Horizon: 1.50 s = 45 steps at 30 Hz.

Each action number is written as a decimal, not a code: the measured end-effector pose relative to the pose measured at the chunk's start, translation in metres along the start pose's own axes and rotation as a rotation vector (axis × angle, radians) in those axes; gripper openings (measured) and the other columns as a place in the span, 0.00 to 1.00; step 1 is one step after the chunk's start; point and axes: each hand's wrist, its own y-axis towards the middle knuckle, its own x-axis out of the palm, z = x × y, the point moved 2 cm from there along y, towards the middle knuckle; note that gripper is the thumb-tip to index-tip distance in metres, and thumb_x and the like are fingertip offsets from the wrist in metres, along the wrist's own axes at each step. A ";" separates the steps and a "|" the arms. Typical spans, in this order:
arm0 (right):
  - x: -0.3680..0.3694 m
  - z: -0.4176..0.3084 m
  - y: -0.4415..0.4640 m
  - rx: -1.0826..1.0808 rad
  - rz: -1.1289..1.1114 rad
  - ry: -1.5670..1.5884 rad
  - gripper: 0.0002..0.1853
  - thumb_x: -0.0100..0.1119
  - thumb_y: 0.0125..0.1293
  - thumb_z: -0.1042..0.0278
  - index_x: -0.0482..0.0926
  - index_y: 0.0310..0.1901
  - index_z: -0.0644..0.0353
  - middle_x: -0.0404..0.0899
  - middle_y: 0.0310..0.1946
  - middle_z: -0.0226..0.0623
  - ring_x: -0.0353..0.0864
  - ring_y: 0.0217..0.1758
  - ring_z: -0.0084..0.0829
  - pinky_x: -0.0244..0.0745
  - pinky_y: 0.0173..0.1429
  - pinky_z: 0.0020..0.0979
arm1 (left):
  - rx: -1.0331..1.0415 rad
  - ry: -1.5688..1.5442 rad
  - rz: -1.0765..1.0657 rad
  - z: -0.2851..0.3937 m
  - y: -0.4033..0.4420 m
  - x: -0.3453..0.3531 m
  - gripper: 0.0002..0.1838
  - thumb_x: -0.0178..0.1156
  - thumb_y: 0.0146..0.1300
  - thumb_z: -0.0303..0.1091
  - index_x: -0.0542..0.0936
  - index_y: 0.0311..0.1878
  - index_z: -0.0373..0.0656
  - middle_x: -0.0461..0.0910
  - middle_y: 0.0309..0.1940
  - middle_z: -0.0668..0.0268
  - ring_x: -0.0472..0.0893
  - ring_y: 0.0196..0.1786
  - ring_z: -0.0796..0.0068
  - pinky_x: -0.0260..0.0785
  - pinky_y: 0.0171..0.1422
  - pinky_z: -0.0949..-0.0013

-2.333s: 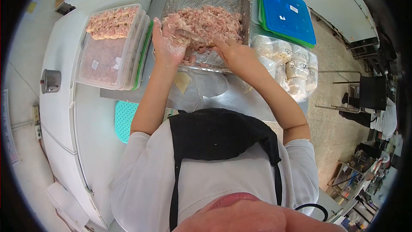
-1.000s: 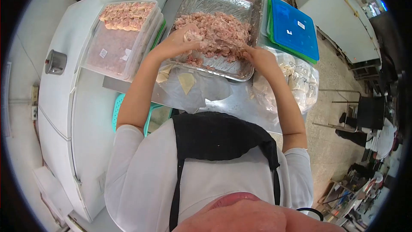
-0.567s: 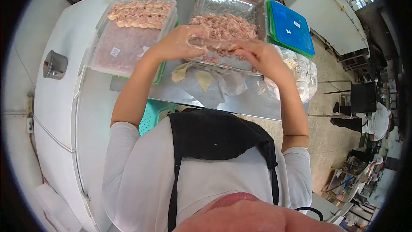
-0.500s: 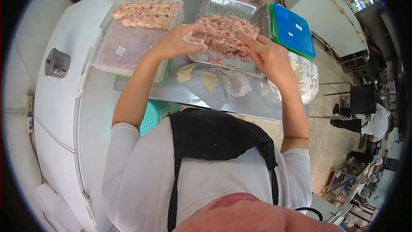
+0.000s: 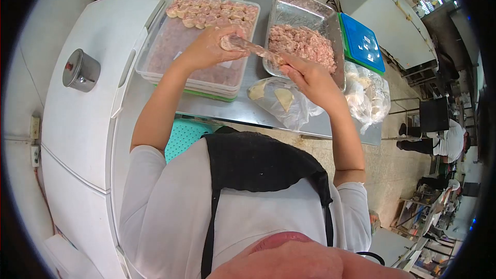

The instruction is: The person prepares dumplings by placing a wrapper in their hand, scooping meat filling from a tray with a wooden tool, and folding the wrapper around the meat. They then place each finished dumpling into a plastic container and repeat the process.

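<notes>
My left hand [image 5: 206,50] is closed around a small meat-filled dumpling [image 5: 227,43], above the clear plastic container. In my right hand [image 5: 314,81] is a flat spreading blade [image 5: 256,49] smeared with meat, its tip touching the dumpling. Ground meat [image 5: 305,44] fills the near part of a metal pan [image 5: 289,0] on the right. Formed dumplings [image 5: 219,11] stand in rows at the far end of the clear container [image 5: 170,54]. Pale dough wrappers [image 5: 283,98] lie on a plastic bag [image 5: 294,118] near the table's front edge.
A blue lid [image 5: 361,44] and bagged pale items [image 5: 364,93] sit right of the pan. A metal pot [image 5: 81,71] stands on the white freezer [image 5: 57,124] at left. A teal stool [image 5: 181,137] is under the table. Another person [image 5: 448,139] is far right.
The view has shifted, so the table's things appear farther right. My right hand has lifted the blade from the meat and brought it to the dumpling in my left hand, now over the container.
</notes>
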 end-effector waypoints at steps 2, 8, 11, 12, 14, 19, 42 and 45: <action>0.006 0.007 -0.004 -0.004 0.034 -0.011 0.18 0.55 0.68 0.64 0.76 0.55 0.65 0.81 0.45 0.49 0.82 0.45 0.44 0.74 0.49 0.34 | -0.267 -0.034 -0.086 -0.019 -0.013 -0.009 0.23 0.73 0.48 0.40 0.78 0.46 0.44 0.80 0.35 0.67 0.77 0.41 0.73 0.68 0.50 0.68; 0.026 0.064 -0.071 0.356 0.203 0.163 0.16 0.57 0.68 0.63 0.79 0.52 0.63 0.81 0.31 0.39 0.80 0.36 0.28 0.71 0.40 0.28 | -0.532 0.078 -0.038 -0.109 -0.048 -0.073 0.29 0.72 0.46 0.43 0.78 0.52 0.44 0.80 0.39 0.58 0.78 0.41 0.62 0.70 0.48 0.64; 0.033 0.080 -0.113 0.595 0.288 0.342 0.17 0.57 0.68 0.63 0.78 0.54 0.63 0.74 0.25 0.27 0.71 0.29 0.18 0.66 0.33 0.22 | -0.426 0.442 0.139 -0.163 -0.056 -0.087 0.30 0.68 0.49 0.39 0.74 0.57 0.42 0.80 0.42 0.55 0.80 0.43 0.58 0.71 0.51 0.61; 0.034 0.079 -0.123 0.598 0.290 0.346 0.17 0.57 0.68 0.63 0.78 0.54 0.63 0.74 0.25 0.27 0.71 0.29 0.18 0.66 0.33 0.22 | -0.425 0.444 0.135 -0.165 -0.052 -0.088 0.30 0.68 0.49 0.39 0.74 0.57 0.42 0.80 0.42 0.55 0.80 0.43 0.58 0.71 0.51 0.61; 0.039 0.081 -0.142 0.783 0.367 0.554 0.17 0.56 0.69 0.63 0.78 0.54 0.64 0.66 0.23 0.20 0.62 0.26 0.13 0.58 0.29 0.18 | -0.609 0.436 0.194 -0.168 -0.044 -0.088 0.34 0.67 0.51 0.37 0.68 0.63 0.41 0.80 0.46 0.50 0.80 0.48 0.52 0.71 0.54 0.58; 0.044 0.087 -0.158 0.733 0.417 0.559 0.17 0.56 0.70 0.63 0.78 0.55 0.63 0.64 0.22 0.18 0.59 0.24 0.11 0.54 0.27 0.17 | -0.666 0.517 0.127 -0.174 -0.024 -0.075 0.39 0.66 0.53 0.35 0.61 0.68 0.42 0.77 0.53 0.46 0.77 0.54 0.47 0.70 0.56 0.55; -0.037 0.224 -0.124 0.384 -0.092 -0.203 0.20 0.48 0.70 0.52 0.81 0.37 0.62 0.80 0.31 0.52 0.79 0.37 0.55 0.72 0.41 0.48 | -0.477 1.204 -0.095 -0.139 -0.012 -0.008 0.30 0.45 0.60 0.26 0.61 0.69 0.43 0.65 0.66 0.49 0.61 0.71 0.53 0.50 0.71 0.39; -0.073 0.260 -0.098 0.327 -0.185 -0.513 0.18 0.51 0.66 0.57 0.81 0.29 0.62 0.80 0.28 0.49 0.81 0.34 0.50 0.74 0.38 0.48 | -0.652 1.061 -0.113 -0.138 -0.001 -0.001 0.31 0.47 0.59 0.26 0.62 0.69 0.45 0.61 0.69 0.51 0.56 0.74 0.54 0.46 0.73 0.38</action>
